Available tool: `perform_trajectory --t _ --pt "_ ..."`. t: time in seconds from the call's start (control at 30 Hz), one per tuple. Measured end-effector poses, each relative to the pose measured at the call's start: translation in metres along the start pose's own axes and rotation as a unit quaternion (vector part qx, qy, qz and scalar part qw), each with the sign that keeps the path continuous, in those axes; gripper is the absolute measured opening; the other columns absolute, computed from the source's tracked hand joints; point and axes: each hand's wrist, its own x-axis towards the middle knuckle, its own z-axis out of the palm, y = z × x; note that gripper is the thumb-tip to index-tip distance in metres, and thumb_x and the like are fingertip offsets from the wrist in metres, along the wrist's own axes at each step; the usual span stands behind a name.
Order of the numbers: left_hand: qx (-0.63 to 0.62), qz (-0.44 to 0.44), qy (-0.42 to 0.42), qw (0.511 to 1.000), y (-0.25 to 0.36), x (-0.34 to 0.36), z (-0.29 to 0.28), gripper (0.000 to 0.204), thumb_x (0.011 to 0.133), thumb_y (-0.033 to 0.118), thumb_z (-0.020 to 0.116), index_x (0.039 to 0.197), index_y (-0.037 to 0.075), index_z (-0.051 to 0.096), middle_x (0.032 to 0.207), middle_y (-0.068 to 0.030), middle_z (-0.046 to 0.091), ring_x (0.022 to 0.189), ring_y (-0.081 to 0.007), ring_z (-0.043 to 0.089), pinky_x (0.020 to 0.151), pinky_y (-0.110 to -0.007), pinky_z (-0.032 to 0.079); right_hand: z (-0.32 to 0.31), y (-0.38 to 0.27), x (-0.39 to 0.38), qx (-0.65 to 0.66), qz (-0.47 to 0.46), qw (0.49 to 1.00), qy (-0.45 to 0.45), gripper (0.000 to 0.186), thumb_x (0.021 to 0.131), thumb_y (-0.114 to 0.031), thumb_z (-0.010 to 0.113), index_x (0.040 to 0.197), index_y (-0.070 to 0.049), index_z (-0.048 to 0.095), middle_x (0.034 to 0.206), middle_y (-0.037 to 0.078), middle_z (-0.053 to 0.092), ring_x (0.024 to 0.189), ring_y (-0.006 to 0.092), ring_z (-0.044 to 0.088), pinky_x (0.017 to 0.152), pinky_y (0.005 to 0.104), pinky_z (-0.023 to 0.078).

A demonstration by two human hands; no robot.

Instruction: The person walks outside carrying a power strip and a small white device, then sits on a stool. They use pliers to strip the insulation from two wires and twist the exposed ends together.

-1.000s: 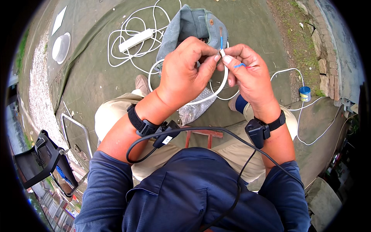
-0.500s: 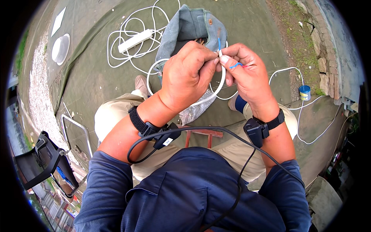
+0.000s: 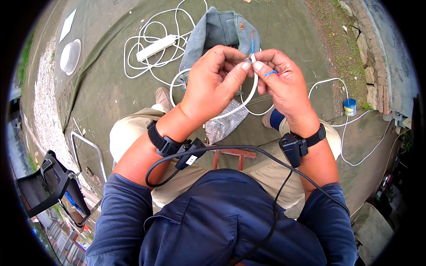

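My left hand (image 3: 215, 82) pinches the end of a white cable (image 3: 253, 87) between thumb and fingers, next to my right hand. A blue insulated wire (image 3: 252, 45) with a bare copper tip points up from the pinched spot. My right hand (image 3: 286, 82) is closed on the same cable end, its thumb pressed against it. A short blue wire (image 3: 270, 73) lies curled over the right thumb; where it joins is hidden by the fingers. Below the hands the white cable bends in a loop.
Beyond my hands sits a grey-blue cloth bag (image 3: 213, 33). A white power strip (image 3: 156, 47) lies among coiled white cord at the left. A blue can (image 3: 349, 107) stands at the right, cord beside it. Between my feet is a clear plastic bag (image 3: 228, 122), near a reddish stool (image 3: 233, 153).
My left hand has opened up slightly at the knuckles, its thumb now stretched up to the cable end. The red wire seen by my right thumb is now hardly visible.
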Motion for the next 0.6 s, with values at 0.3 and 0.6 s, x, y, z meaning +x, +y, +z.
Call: perform_trajectory --t 0.3,0.6 --pt "-0.141 -0.156 -0.067 0.975 0.008 0.009 -0.011 0.018 0.101 0.018 0.059 0.108 0.001 0.061 0.094 -0.0071 0.068 0.079 -0.0116 0.063 0.063 -0.023 0.046 -0.003 0.003 0.0 -0.006 -0.011 1.0 -0.015 0.015 0.097 -0.012 0.065 0.107 -0.001 0.064 0.092 0.007 0.07 0.073 0.0075 0.061 0.059 0.0218 0.048" --pt "-0.192 -0.182 -0.06 0.963 0.004 0.007 -0.009 0.015 0.099 0.015 0.062 0.107 0.002 0.062 0.092 -0.0069 0.068 0.077 -0.0108 0.063 0.063 -0.023 0.047 -0.004 0.003 0.0 -0.011 -0.006 1.0 -0.021 0.014 0.097 -0.012 0.065 0.105 0.0 0.066 0.091 0.007 0.07 0.071 0.0077 0.06 0.059 0.022 0.048"
